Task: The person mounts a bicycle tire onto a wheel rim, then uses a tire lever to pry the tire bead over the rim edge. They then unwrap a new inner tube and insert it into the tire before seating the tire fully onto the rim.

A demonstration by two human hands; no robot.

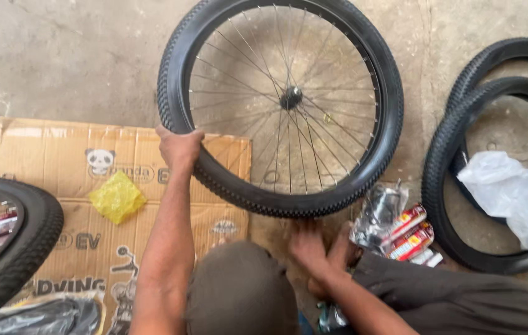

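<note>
A spoked bicycle wheel with a black knobby tyre [388, 124] stands upright on the floor in front of me, its hub [290, 97] in the middle. My left hand [178, 146] grips the tyre at its lower left. My right hand [313, 248] rests low under the bottom of the tyre, fingers spread and blurred; whether it holds anything is unclear. My knee [239, 285] is between my arms.
Flattened cardboard [59, 155] lies at left with a yellow crumpled bag [117, 196] on it. Another tyred wheel [22, 248] sits at far left. Two loose tyres [456, 142] and a white plastic bag [515, 192] lie at right. Small red packets [409, 232] sit by my right hand.
</note>
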